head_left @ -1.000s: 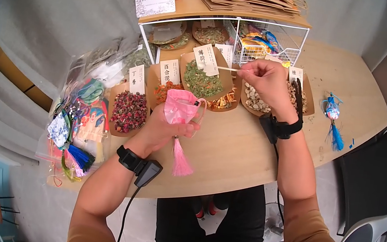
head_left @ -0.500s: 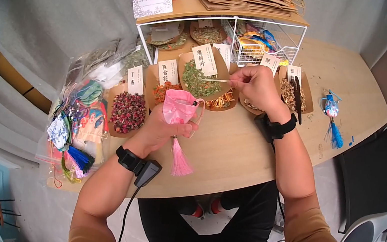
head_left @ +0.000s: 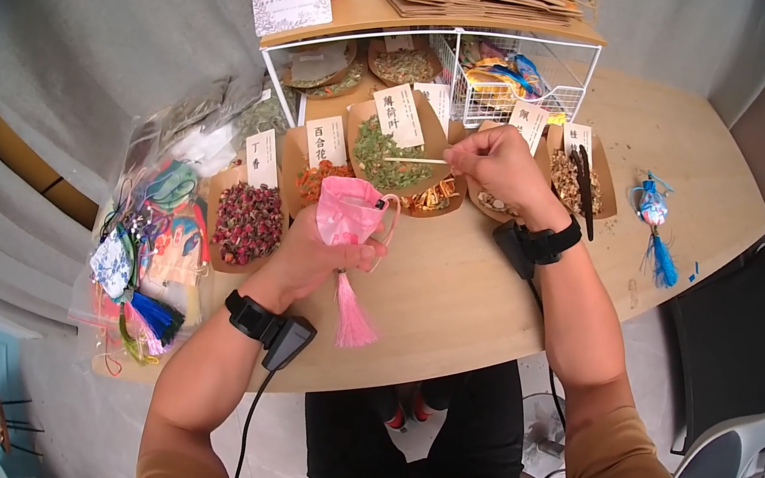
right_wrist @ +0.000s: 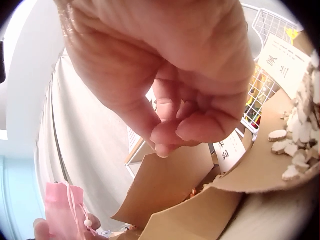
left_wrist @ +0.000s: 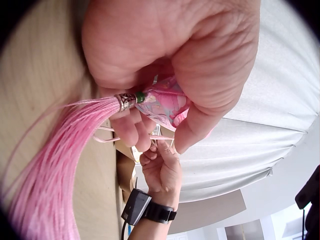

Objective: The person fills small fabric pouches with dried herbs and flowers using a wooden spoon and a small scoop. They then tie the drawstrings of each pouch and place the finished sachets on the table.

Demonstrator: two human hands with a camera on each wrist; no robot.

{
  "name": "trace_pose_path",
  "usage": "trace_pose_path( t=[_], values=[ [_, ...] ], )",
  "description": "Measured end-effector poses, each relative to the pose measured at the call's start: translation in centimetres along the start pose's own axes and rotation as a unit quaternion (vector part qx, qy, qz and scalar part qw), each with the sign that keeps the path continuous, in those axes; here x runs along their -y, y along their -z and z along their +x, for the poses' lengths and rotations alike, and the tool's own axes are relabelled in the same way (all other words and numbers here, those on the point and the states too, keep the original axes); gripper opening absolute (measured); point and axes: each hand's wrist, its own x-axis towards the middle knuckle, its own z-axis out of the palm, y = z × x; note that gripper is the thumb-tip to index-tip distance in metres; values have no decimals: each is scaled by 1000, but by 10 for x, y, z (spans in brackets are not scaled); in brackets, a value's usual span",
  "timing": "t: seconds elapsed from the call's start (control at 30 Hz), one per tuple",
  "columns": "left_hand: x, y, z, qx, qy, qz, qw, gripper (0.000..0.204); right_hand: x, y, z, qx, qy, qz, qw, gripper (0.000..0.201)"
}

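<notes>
My left hand (head_left: 302,254) grips a pink drawstring pouch (head_left: 346,215) around its lower part, its mouth upward. A pink tassel (head_left: 352,314) hangs below; in the left wrist view a metal bead (left_wrist: 126,101) joins tassel and pouch. My right hand (head_left: 496,167) pinches a thin pale stick-like tool (head_left: 420,160) between thumb and fingertips. The tool's far end lies over crumbled green leaves (head_left: 378,150) in a brown paper tray (head_left: 435,143), behind the pouch. Fingers hide the tool in the right wrist view, where the pouch (right_wrist: 62,212) shows at lower left.
Trays of dried rosebuds (head_left: 247,226), orange petals (head_left: 320,179) and wood-like chips (head_left: 566,183) stand alongside, with dark tongs (head_left: 582,193) on the last. A white-framed shelf (head_left: 435,31) rises behind. Tasselled pouches (head_left: 113,266) lie left, a blue one (head_left: 653,207) right.
My right hand has moved left and down, bringing the tool from in front of the label card down to the green leaves. My left hand still holds the pouch nearly in place.
</notes>
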Motion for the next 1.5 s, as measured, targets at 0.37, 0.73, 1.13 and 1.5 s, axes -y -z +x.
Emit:
trace_pose_path(
  t=[0.37,0.73,1.13,1.5],
  values=[
    [1,1,0,7,-5,-1,1000,50,-6,2,5,13,-29,84,996,14],
    [-1,0,-1,-5,-4,1,1000,48,7,16,0,-2,-25,177,984,11],
    [-3,-2,-2,-14,-36,-27,999,47,37,16,-26,77,78,114,987,9],
    [-4,-3,-2,-17,-38,-19,999,46,36,4,-24,-58,240,91,965,6]
  ],
)
